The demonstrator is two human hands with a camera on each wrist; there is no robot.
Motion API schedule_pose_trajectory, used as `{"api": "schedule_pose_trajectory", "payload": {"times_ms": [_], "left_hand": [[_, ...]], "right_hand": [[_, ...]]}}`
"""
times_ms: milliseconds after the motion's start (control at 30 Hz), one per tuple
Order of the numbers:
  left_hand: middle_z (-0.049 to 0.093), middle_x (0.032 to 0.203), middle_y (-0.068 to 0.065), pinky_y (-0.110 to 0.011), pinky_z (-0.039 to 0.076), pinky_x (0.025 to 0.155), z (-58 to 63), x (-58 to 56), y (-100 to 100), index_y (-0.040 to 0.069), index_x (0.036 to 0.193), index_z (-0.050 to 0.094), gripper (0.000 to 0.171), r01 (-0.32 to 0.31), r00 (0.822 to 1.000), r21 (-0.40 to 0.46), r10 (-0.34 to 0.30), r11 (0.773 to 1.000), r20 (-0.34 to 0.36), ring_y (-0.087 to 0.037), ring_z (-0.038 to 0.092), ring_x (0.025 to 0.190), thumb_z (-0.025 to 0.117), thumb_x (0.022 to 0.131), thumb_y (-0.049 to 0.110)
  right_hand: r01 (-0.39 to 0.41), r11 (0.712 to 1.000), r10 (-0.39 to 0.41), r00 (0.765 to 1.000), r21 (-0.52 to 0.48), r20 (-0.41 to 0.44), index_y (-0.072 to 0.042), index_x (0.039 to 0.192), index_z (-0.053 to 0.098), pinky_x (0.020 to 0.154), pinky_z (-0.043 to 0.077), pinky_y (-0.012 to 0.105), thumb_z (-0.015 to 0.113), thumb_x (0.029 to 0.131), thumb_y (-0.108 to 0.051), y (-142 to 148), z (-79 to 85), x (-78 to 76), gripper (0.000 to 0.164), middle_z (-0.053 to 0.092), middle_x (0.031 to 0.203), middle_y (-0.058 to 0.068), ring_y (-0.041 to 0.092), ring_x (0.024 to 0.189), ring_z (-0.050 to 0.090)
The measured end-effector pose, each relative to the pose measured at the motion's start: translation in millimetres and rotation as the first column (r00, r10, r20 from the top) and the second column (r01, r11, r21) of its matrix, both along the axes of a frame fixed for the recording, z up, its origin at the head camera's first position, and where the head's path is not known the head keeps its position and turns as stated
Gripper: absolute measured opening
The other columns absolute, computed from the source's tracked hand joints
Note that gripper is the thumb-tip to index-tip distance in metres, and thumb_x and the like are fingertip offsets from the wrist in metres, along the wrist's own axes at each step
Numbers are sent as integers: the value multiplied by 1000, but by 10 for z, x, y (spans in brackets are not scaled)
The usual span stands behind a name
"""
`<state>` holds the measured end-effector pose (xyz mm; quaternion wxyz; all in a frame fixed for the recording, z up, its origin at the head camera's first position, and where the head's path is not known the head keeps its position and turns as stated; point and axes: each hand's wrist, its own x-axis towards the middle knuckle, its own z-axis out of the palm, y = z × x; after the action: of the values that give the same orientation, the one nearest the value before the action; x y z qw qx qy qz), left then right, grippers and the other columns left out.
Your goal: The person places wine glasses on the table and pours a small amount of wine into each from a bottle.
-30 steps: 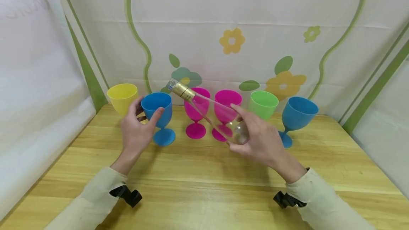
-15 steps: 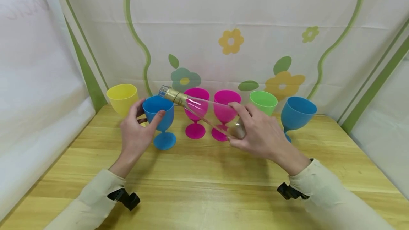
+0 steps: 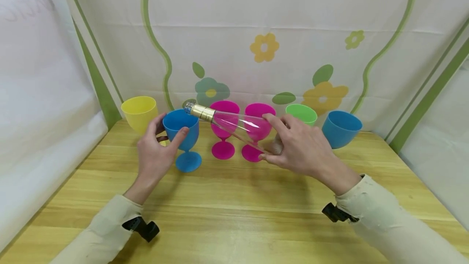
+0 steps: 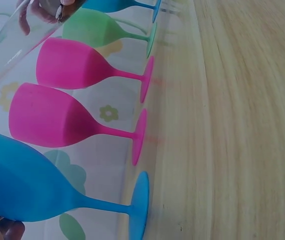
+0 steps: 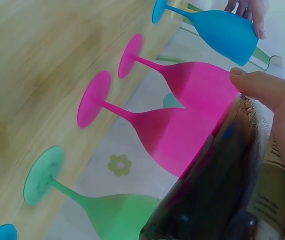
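My left hand [image 3: 157,150] grips the bowl of a blue goblet [image 3: 187,133] from its left side, thumb in front and fingers behind. The goblet is upright; I cannot tell whether its foot touches the table. A clear glass bottle [image 3: 239,123] with a gold neck band is in my right hand [image 3: 302,146], gripped near its base. It lies tilted almost level, its neck pointing left, with the mouth [image 3: 189,107] just above the goblet's rim. In the right wrist view the bottle [image 5: 207,180] looks dark and bears a label; its contents are unclear.
Two pink goblets [image 3: 224,127] [image 3: 253,150] stand behind the bottle. To their right are a green goblet [image 3: 301,113] and another blue goblet [image 3: 340,129], partly covered by my right hand. A yellow goblet [image 3: 137,113] stands at far left. A patterned cloth wall [image 3: 227,60] closes the table's back.
The bottle's neck has dropped and moved left over the blue goblet, and the bottle has come nearer to level. The held goblet has shifted slightly towards me.
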<state>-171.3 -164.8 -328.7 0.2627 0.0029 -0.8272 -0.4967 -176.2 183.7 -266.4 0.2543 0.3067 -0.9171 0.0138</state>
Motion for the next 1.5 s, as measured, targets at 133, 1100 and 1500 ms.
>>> {"api": "schedule_pose_trajectory", "payload": {"times_ms": [133,1100,1500], "left_hand": [[64,146,-18,-55,55,103,-9,-2,-10,5,157,46,75,-2,1000,-7,2,1000,-2,-34,63,129,74,99,44],[67,141,-19,-20,49,89,-70,20,-63,7,156,47,72,-14,999,-29,13,999,-29,-33,65,125,74,99,41],[68,140,-17,-18,48,87,-63,-20,-11,8,155,48,70,0,999,-36,-2,999,-50,-32,65,124,74,99,41]], "right_hand": [[-6,1000,7,1000,10,-13,-18,148,54,48,53,34,91,72,-61,-7,12,-8,94,67,110,9,22,82,65],[2,991,1,1000,132,-19,-18,150,55,51,55,36,90,72,-58,-90,121,-72,95,66,113,10,24,84,67],[-24,988,41,993,154,-109,-16,138,57,47,52,36,92,70,-52,-23,190,-120,85,68,107,8,24,75,68]]}}
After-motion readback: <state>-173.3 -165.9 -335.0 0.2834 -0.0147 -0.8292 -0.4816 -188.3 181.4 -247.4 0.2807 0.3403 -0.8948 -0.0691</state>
